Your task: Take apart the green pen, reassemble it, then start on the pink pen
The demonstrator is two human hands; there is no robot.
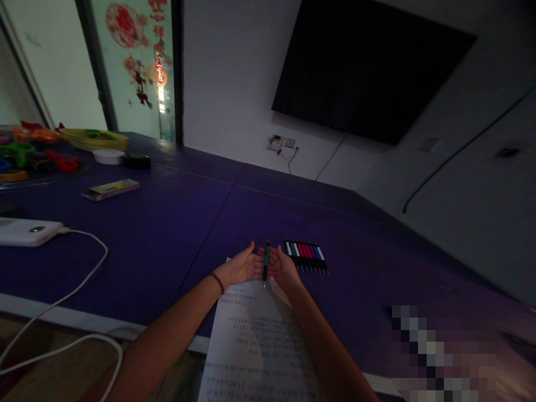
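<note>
A pen (267,259) with a dark green barrel and black ends lies across the fingers where my two hands meet, its silver tip pointing toward me. My left hand (243,266) is palm up with flat, stretched fingers, a brown band around its wrist. From the other side my right hand (285,268) is also open and palm up, its fingers under or against the pen. Below the hands is a sheet of paper (255,346) covered in handwriting. Just right of my right hand, a row of several pens (307,257) in white, green, red and blue lies side by side.
The purple table (167,223) carries a white power bank (31,231) with a white cable (100,251), a small flat box (113,190), tape rolls (109,156), a yellow basket (92,138) and colourful plastic items (33,153). A pixelated patch (439,352) covers the lower right.
</note>
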